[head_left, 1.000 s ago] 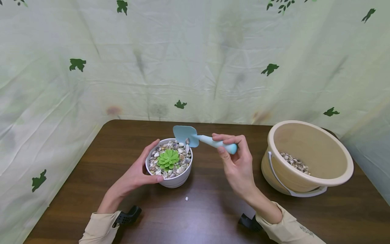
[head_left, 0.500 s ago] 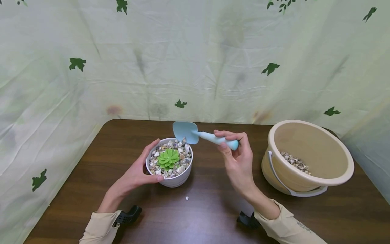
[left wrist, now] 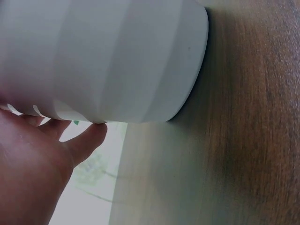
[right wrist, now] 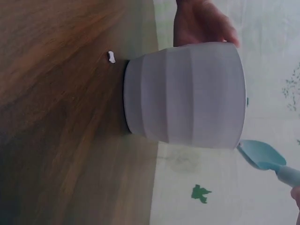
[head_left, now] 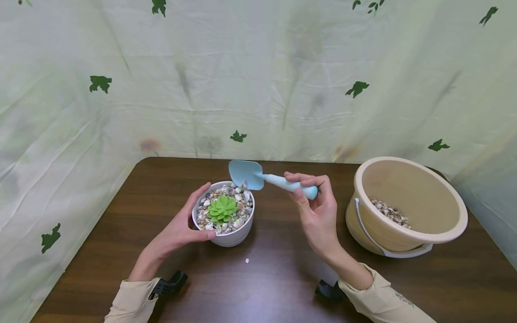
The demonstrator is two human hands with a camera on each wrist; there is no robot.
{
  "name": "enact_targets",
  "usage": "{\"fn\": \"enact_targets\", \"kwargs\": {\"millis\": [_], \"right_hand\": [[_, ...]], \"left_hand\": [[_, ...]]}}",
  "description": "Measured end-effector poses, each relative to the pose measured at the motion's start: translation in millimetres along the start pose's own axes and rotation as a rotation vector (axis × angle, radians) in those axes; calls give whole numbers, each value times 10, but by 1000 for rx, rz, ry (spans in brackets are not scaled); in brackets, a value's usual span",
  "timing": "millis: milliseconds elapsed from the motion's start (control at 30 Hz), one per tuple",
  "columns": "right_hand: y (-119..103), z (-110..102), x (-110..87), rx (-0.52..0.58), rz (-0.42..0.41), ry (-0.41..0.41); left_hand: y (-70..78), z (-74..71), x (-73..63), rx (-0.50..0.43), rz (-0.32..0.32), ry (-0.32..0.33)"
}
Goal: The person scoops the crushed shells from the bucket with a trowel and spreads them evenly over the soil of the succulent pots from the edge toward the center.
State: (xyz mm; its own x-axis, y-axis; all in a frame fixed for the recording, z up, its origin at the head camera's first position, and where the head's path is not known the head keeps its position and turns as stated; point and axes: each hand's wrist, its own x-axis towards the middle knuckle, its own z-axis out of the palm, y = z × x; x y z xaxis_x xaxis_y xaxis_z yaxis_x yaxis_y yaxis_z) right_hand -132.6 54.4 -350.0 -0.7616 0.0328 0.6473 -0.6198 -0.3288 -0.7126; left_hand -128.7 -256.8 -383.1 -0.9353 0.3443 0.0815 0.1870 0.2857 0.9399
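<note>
A white ribbed flower pot (head_left: 232,239) stands on the table, filled with small shells (head_left: 241,220) around a green succulent (head_left: 222,208). My left hand (head_left: 179,229) grips the pot from the left, its thumb over the front rim and its fingers round the far side. In my right hand (head_left: 319,222), the handle of a light blue trowel (head_left: 245,174) is pinched between thumb and fingers. The trowel's blade tilts over the pot's back right rim, a few shells at its lower corner. The right wrist view shows the trowel (right wrist: 262,153) tip at the rim.
On the right stands a beige bucket (head_left: 373,231) with a grey handle, holding more shells (head_left: 391,214). One small white piece (head_left: 247,260) lies on the brown table (head_left: 278,287) in front of the pot. A leaf-patterned curtain (head_left: 262,89) hangs behind.
My right hand has lifted the trowel slightly, its blade shifting up and back along the pot's rim. My left hand keeps its grip and the pot stays in place.
</note>
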Motion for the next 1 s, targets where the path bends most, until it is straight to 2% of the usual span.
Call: {"fn": "enact_targets", "kwargs": {"millis": [333, 800, 900, 1000], "right_hand": [[-71, -31, -77, -12, -51, -45], [-149, -133, -140, 27, -64, -151], [-153, -150, -145, 53, -38, -136], [-146, -154, -134, 124, 40, -66]], "left_hand": [[-3, -6, 3, -5, -3, -1], [-3, -3, 1, -10, 0, -5], [2, -1, -2, -10, 0, -4], [5, 3, -5, -10, -3, -3]]}}
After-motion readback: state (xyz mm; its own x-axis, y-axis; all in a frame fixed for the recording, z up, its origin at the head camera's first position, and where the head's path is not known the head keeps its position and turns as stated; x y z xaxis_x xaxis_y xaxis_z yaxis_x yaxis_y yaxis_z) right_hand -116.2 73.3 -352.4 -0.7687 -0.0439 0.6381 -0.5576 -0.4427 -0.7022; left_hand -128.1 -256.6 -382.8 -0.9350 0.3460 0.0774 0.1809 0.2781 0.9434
